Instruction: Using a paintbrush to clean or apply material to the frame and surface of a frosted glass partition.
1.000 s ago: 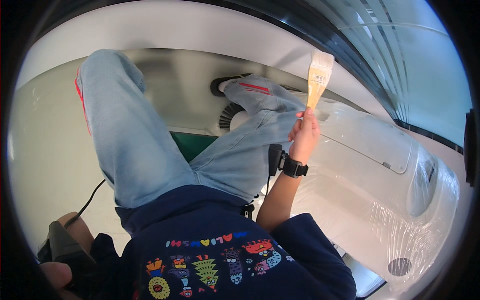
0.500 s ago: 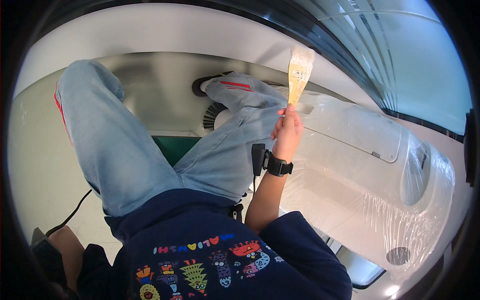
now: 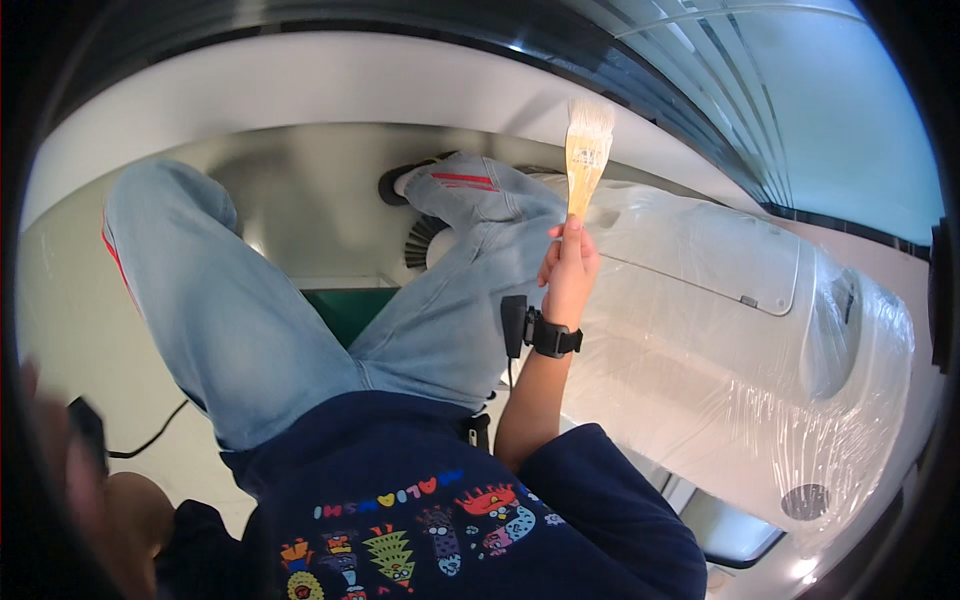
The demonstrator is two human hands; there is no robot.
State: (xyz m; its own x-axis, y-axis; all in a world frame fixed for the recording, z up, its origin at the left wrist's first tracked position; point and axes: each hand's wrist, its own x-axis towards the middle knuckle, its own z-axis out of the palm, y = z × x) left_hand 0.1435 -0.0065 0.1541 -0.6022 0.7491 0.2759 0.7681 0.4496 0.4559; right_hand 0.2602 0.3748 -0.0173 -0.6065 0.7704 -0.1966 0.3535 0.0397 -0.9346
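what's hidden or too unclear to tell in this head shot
- Left hand: blurred at the left rim of the head view; what it grips cannot be told.
- Wooden paintbrush: lower handle hidden inside the right hand.
- White plastic-wrapped appliance: far end bent and cut by the fisheye rim.

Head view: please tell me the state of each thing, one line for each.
Paintbrush: upright, bristles up, held by its handle.
Right hand: closed around the paintbrush.
Left hand: blurred at the picture's edge, grip unclear.
White appliance: wrapped in clear plastic film.
Wrist device: strapped on the right wrist.
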